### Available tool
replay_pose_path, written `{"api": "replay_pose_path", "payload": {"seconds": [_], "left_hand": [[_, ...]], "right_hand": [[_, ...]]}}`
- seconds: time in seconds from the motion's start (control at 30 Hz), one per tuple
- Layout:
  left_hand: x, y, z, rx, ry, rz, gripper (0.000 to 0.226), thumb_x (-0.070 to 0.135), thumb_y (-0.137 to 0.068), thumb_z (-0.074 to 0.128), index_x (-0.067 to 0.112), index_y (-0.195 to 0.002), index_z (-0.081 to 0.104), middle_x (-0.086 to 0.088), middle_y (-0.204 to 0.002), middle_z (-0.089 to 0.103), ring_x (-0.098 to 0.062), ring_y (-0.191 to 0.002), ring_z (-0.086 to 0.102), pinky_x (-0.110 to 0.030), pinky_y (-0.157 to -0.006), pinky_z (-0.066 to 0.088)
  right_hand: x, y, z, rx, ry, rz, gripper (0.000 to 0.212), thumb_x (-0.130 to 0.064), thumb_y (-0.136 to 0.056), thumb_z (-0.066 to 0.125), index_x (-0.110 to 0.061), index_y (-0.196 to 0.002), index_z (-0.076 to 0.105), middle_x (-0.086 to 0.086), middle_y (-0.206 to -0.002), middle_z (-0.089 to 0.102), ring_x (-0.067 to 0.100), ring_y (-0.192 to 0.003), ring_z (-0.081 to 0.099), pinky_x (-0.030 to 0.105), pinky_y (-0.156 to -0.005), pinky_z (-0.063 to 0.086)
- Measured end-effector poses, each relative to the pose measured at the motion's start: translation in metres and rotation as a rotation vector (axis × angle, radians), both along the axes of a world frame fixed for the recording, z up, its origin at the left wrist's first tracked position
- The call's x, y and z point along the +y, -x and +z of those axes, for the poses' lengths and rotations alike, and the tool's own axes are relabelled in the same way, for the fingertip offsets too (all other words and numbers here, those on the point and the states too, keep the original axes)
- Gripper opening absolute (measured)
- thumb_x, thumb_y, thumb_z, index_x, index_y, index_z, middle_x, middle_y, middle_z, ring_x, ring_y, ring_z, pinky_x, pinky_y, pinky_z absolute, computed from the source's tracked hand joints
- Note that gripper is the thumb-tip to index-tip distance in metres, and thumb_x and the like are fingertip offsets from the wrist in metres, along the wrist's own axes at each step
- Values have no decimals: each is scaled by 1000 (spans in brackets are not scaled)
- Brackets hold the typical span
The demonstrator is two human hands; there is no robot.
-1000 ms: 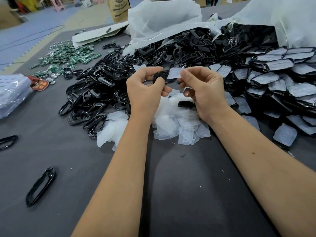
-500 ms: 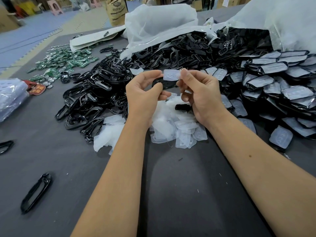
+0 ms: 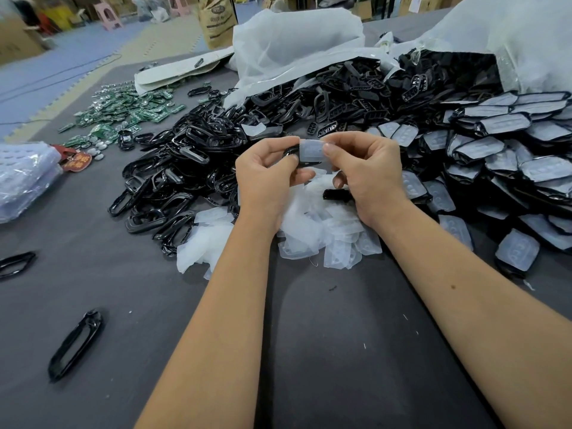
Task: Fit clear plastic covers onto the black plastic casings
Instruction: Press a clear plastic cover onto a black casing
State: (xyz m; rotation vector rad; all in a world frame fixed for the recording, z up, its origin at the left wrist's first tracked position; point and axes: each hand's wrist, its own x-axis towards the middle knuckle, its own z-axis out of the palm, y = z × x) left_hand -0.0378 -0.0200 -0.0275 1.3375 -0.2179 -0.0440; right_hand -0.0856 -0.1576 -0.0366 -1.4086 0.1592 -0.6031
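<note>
Black casings (image 3: 185,168), milky clear covers (image 3: 312,230), green boards (image 3: 123,109), grey table (image 3: 340,351).

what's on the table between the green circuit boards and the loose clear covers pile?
Head view: the heap of empty black casings lies between the circuit boards and the clear covers pile.

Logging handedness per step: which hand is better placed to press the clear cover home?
Probably right. The right hand pinches the clear cover at its free end, while the left hand grips the black casing, steadying it.
</note>
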Motion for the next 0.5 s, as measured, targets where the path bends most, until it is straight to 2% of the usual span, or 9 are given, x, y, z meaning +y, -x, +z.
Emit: {"api": "replay_pose_path", "payload": {"seconds": [0.1,0.2,0.3,0.43,0.5], "left_hand": [[0,0,1,30,19,-10,31,-13,-93,49,3,-98,75,-10,-83,77,-23,-54,69,-23,-57,58],[0,0,3,65,58,-14,33,-7,-95,44,1,-97,76,-15,-91,77,-27,-54,68,-27,-57,60],[1,-1,2,61,72,-30,36,-2,-94,41,0,-97,76,-17,-93,77,-32,-55,69,-31,-58,61],[3,-1,0,29,47,-56,35,3,-93,43,2,-98,78,-13,-93,78,-35,-58,70,-38,-65,63],[2,0,1,29,50,-68,33,2,-93,44,1,-96,78,-15,-91,77,-33,-56,69,-37,-63,63]], "right_hand": [[0,1,1,-20,8,12,12,-3,-96,70,-10,-94,80,1,-64,64,14,-48,51,24,-44,46],[-1,1,1,-32,-9,42,11,-3,-96,69,-8,-95,79,4,-63,63,16,-45,50,24,-43,46],[1,2,1,-27,52,12,2,-7,-92,76,-6,-91,78,4,-64,67,17,-48,54,26,-43,48],[2,1,-3,1,184,-81,11,-16,-86,83,-13,-81,74,5,-65,71,20,-49,63,31,-45,53],[3,1,-3,6,205,-110,14,-18,-85,83,-14,-78,72,7,-65,72,20,-48,63,31,-44,52]]}}
